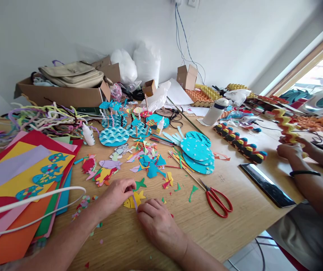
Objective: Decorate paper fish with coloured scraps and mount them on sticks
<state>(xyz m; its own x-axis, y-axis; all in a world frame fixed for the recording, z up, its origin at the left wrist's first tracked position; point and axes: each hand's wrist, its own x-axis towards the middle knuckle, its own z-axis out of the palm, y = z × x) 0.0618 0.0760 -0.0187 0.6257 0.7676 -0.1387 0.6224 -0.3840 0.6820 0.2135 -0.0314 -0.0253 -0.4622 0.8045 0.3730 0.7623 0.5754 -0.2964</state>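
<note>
My left hand [119, 194] is pinched at the upper end of a narrow purple paper strip [135, 202]. The strip lies across a yellow paper fish [128, 203] on the table. At its lower end are the curled fingers of my right hand [157, 222]; they close on the strip, though the fingertips are partly hidden. Just beyond sits a green paper scrap [141, 183]. Further off are cut paper fish, among them a purple one [109, 164], beside a pile of blue scraps [152, 165]. Red-handled scissors [217, 201] lie to the right with their blades apart.
Coloured paper sheets [17, 165] and a white cable [65, 190] are at left. Glue bottles [88, 134], blue discs [196, 152] and a black tablet [267, 185] lie around. At right, another person's hands [291, 150] hold a yellow wavy piece [287, 126].
</note>
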